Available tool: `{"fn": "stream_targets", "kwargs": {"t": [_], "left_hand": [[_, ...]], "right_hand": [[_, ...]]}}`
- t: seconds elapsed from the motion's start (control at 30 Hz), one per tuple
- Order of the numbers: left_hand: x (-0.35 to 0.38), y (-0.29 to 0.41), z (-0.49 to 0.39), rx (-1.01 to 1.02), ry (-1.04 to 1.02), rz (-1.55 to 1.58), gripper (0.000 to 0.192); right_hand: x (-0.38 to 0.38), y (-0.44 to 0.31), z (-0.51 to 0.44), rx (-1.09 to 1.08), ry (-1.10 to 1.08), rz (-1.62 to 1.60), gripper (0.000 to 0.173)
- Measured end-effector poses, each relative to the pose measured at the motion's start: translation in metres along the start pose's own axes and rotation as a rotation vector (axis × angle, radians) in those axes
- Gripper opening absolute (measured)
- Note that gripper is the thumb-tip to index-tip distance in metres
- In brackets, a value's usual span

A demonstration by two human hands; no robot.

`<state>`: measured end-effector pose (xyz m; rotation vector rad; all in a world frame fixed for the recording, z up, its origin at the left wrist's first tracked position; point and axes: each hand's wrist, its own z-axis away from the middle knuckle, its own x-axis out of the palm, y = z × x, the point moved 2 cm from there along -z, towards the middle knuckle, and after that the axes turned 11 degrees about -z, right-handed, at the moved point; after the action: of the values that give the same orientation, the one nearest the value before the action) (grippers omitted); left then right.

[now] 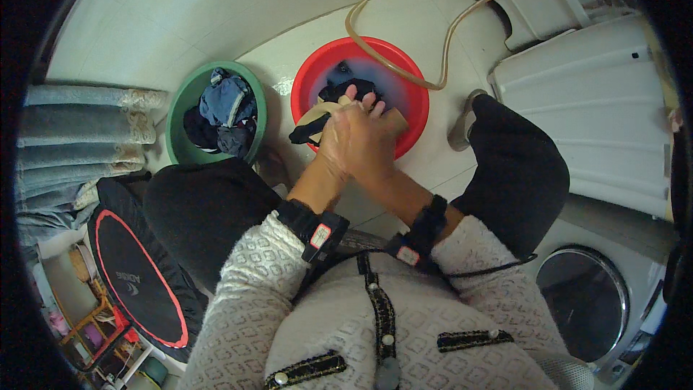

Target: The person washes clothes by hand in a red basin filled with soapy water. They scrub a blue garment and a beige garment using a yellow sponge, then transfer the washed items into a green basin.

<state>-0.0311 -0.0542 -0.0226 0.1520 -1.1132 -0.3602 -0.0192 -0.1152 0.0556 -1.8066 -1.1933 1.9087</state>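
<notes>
My left hand [337,135] and my right hand [371,138] are pressed together over the near side of a red plastic basin [306,73]. Between them is a wet black-and-beige garment [313,119], part of it hanging out to the left. My right hand overlaps the left and is a little blurred, so the cloth inside the grip is mostly hidden. A tan piece [398,121] shows beside the right hand; I cannot tell whether it is cloth or soap. Dark clothes [346,86] lie in the cloudy water [391,78] beyond my fingers.
A green basin [172,119] with blue and dark clothes [227,100] stands at left. A tan hose [448,46] runs over the red basin's far rim. White ribbed panel [584,103] and front-loading washing machine [584,303] are at right, a folded trampoline [138,276] at left.
</notes>
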Motion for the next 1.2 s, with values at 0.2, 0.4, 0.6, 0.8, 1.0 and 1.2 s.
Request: {"fn": "stream_targets", "kwargs": {"t": [0.2,0.4,0.6,0.8,1.0,1.2], "left_hand": [[0.007,-0.006,0.004,-0.116,-0.013,-0.078,0.031],[0.022,0.012,0.019,-0.124,0.088,-0.142,0.026],[0.017,0.028,0.017,-0.024,0.072,-0.204,0.032],[0.003,0.034,0.007,0.014,0.223,-0.24,0.034],[-0.005,0.037,-0.003,0.032,0.259,-0.153,0.03],[0.004,0.043,0.002,-0.062,0.042,-0.005,0.025]], "right_hand": [[0.013,0.041,-0.031,0.313,-0.088,0.0,0.039],[0.038,0.14,-0.058,0.605,-0.055,-0.618,0.047],[0.03,0.145,-0.037,0.839,-0.288,-1.196,0.044],[-0.011,0.094,-0.031,0.234,-0.363,-0.859,0.052],[-0.023,0.068,-0.015,-0.283,-0.121,-0.554,0.04],[-0.023,0.076,-0.026,0.27,-0.181,-0.881,0.021]]}}
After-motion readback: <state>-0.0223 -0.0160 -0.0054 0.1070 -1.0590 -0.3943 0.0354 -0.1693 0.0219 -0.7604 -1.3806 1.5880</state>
